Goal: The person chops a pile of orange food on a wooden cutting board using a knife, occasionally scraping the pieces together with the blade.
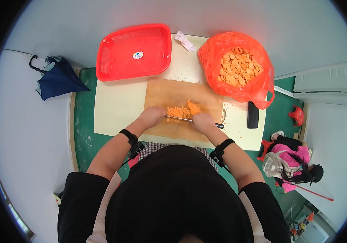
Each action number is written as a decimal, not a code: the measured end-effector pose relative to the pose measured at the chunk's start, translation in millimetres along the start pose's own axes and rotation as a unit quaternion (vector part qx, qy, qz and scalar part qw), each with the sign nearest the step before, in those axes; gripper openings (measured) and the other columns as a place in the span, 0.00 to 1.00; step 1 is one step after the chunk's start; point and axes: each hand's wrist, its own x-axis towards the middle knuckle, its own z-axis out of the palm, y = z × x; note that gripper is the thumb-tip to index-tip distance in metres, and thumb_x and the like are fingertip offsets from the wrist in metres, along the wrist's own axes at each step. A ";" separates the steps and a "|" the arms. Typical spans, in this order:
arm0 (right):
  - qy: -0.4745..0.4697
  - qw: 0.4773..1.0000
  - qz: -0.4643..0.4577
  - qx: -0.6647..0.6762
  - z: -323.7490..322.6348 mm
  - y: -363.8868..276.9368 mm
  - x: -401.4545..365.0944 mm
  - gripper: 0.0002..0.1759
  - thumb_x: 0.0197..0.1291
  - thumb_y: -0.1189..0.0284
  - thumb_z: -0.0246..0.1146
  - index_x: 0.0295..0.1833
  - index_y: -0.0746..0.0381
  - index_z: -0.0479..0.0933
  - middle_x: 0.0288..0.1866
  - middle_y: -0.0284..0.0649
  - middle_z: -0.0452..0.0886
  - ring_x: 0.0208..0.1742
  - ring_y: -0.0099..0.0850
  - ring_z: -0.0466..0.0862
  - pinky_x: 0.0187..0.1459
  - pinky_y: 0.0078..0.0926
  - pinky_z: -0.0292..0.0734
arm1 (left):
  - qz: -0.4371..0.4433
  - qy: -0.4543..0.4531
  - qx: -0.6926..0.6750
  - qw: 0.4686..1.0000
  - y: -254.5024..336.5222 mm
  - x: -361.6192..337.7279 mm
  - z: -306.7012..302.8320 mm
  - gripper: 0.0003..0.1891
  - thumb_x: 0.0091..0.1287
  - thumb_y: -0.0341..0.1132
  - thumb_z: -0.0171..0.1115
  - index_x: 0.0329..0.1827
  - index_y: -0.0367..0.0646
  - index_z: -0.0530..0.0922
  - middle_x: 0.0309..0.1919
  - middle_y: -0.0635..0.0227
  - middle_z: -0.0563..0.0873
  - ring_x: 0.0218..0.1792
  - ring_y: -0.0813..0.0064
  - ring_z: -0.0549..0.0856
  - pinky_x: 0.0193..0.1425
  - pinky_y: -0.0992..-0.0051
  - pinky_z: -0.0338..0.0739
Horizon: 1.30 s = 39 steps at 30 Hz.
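A knife (pixel 179 118) lies across the wooden cutting board (pixel 161 94), its blade between my two hands and its dark handle pointing right. My left hand (pixel 153 116) is closed at the blade's left end. Near the handle end, my right hand (pixel 202 121) is closed round the knife. Finely chopped orange pieces (pixel 177 111) are heaped on the board just beyond the blade, with a taller clump beside my right hand. Small crumbs are scattered about the board. The fingertips of both hands are partly hidden.
A red plastic basket (pixel 135 67) stands at the back left of the table (pixel 112 109). Orange slices (pixel 240 67) fill a red bag (pixel 214 77) at the back right. Nearby are a black phone (pixel 253 115) and crumpled paper (pixel 185 41). A person (pixel 293 160) sits far right.
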 end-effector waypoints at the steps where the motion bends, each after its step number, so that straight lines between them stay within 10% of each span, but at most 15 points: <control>1: -0.005 1.000 -0.005 0.010 -1.3 -1.5 -3.1 0.11 0.53 0.65 0.55 0.32 0.60 0.79 0.29 0.46 0.81 0.33 0.42 0.82 0.35 0.40 0.77 | 0.001 -0.002 0.000 1.000 -0.1 -0.3 -1.3 0.05 0.58 0.32 0.53 0.30 0.40 0.74 0.29 0.58 0.78 0.37 0.56 0.78 0.43 0.62 0.74; 39: -0.005 1.000 0.013 0.004 -13.1 0.1 -2.6 0.12 0.54 0.63 0.55 0.32 0.58 0.80 0.29 0.44 0.81 0.33 0.41 0.82 0.36 0.39 0.77 | -0.019 -0.012 0.006 1.000 0.1 11.4 -13.8 0.05 0.58 0.33 0.55 0.30 0.41 0.75 0.30 0.59 0.78 0.39 0.58 0.78 0.44 0.63 0.74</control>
